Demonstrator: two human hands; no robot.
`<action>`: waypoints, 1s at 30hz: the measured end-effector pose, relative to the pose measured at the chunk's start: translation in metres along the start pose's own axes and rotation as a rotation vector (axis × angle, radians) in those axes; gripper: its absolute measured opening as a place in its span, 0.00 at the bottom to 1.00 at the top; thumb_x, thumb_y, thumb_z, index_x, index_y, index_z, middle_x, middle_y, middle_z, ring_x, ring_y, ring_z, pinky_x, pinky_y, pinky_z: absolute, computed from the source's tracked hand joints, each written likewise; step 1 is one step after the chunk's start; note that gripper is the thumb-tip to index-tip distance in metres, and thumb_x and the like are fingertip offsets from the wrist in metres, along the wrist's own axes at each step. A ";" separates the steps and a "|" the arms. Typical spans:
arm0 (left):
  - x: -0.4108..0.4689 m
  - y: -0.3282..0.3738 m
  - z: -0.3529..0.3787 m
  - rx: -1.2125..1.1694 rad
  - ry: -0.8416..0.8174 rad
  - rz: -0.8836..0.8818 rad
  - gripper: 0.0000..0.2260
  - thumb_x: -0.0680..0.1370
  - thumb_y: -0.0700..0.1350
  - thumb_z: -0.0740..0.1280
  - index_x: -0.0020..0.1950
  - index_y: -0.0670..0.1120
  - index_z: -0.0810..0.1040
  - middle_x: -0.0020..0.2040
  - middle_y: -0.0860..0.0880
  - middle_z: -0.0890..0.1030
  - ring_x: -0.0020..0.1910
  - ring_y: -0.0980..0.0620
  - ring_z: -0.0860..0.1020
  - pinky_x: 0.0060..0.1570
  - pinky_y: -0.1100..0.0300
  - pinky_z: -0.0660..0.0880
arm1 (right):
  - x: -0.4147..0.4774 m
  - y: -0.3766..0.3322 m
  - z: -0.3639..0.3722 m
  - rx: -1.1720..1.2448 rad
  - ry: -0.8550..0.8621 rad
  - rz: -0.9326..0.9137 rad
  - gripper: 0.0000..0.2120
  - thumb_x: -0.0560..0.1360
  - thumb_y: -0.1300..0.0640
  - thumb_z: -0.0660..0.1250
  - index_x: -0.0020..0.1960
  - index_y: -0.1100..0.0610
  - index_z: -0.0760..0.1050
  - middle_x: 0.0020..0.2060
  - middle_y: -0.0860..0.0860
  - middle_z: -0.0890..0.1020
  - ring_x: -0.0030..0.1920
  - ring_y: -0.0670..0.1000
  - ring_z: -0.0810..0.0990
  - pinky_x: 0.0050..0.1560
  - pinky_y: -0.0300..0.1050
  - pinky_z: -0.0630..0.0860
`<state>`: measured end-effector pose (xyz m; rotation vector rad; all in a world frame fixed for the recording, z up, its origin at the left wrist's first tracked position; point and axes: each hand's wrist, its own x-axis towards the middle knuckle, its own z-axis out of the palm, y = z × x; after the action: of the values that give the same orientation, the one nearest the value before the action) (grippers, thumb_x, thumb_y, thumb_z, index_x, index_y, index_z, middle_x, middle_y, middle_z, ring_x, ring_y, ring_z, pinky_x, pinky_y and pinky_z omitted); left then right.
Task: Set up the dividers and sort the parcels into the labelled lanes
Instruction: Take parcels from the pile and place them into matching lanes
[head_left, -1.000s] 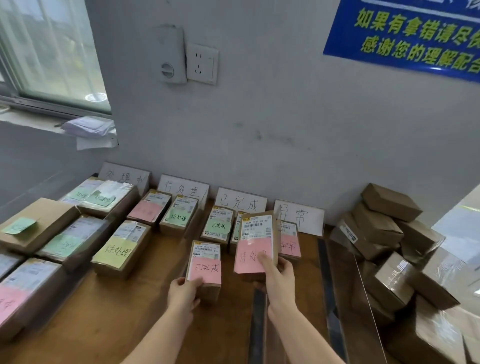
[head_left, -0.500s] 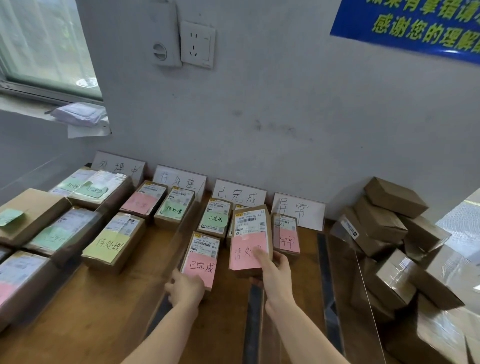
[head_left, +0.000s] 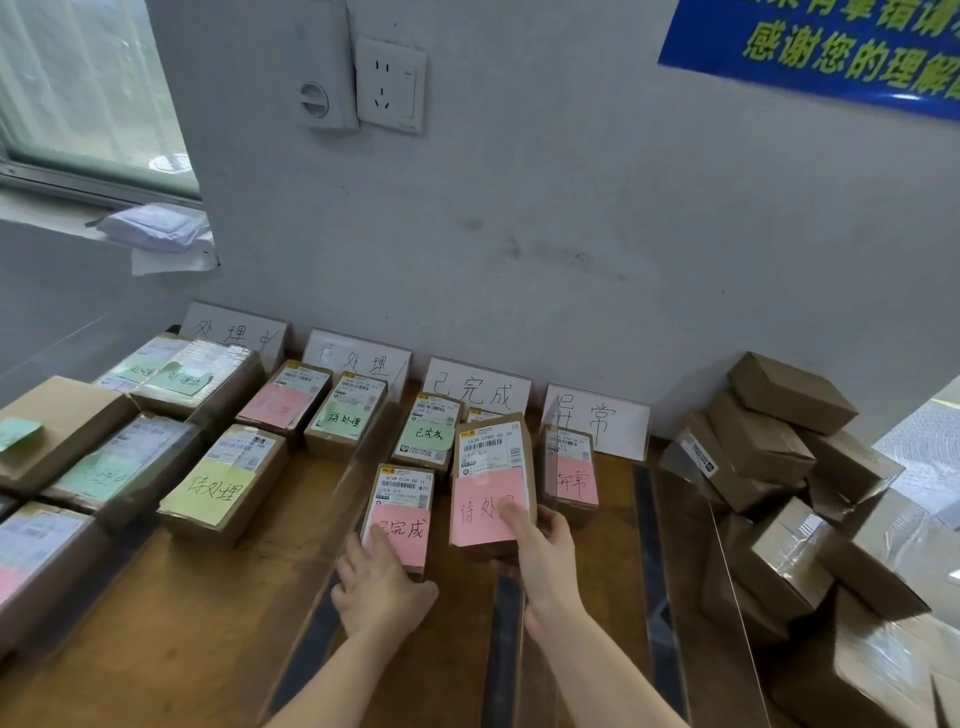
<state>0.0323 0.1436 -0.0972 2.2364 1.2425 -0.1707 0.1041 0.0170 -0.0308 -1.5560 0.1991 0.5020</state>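
gripping the raised parcel (head_left: 491, 483) by its near end, the right hand (head_left: 540, 551) lays its thumb across the pink note with fingers curled beneath, tilting it up in front of the third lane card (head_left: 478, 387). just left, the left hand (head_left: 382, 587) clasps the near end of the flat parcel (head_left: 400, 514), which lies on the wooden surface (head_left: 208, 623). clear dividers (head_left: 726, 566) stand between lanes; sorted parcels (head_left: 223, 488) fill the left lanes, and plain boxes (head_left: 779, 441) are piled at far right.
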 end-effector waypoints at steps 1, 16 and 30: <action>0.000 0.001 0.001 0.006 -0.001 0.007 0.47 0.71 0.61 0.71 0.79 0.49 0.45 0.79 0.42 0.49 0.78 0.40 0.51 0.74 0.43 0.55 | 0.000 0.000 0.000 0.003 0.000 0.002 0.25 0.72 0.50 0.75 0.64 0.50 0.67 0.54 0.53 0.82 0.54 0.53 0.82 0.56 0.56 0.81; 0.006 -0.007 -0.008 0.136 0.082 0.096 0.38 0.75 0.61 0.68 0.76 0.51 0.52 0.78 0.43 0.53 0.77 0.42 0.53 0.74 0.45 0.58 | 0.000 0.006 0.001 0.033 -0.045 0.016 0.25 0.73 0.51 0.75 0.64 0.51 0.67 0.52 0.54 0.83 0.52 0.54 0.83 0.49 0.51 0.83; -0.037 0.014 -0.083 -1.078 -0.093 0.266 0.12 0.82 0.46 0.63 0.65 0.57 0.72 0.56 0.52 0.81 0.54 0.55 0.80 0.41 0.67 0.78 | -0.023 -0.008 0.036 0.047 -0.188 -0.090 0.21 0.75 0.50 0.71 0.65 0.50 0.70 0.54 0.50 0.82 0.56 0.50 0.79 0.61 0.52 0.76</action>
<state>0.0098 0.1547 -0.0083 1.3821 0.6885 0.4072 0.0805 0.0486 -0.0125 -1.4554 -0.0031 0.5650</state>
